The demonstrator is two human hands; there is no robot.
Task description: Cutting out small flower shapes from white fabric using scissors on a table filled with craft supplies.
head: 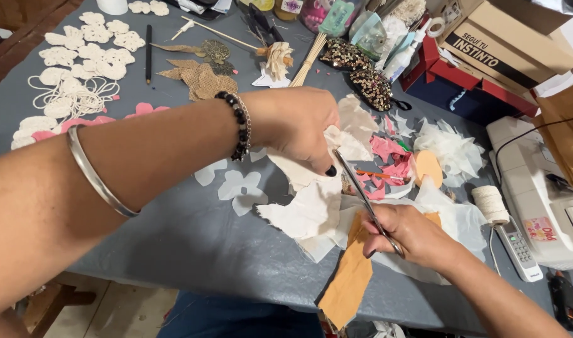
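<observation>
The right hand (418, 235) grips scissors (366, 199), blades slightly parted at cream fabric (311, 209) that the left hand (302, 128) pinches at table centre; the cut looks underway, and the next snip calls for steady tension. At two o'clock sit tan cardboard boxes (518, 44) over a red-and-navy box (452, 87).

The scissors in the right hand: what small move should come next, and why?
Probably close the scissors a little. The right hand holds them with blades pointing into the white fabric piece that the left hand pinches, so a short snip seems due.
</observation>
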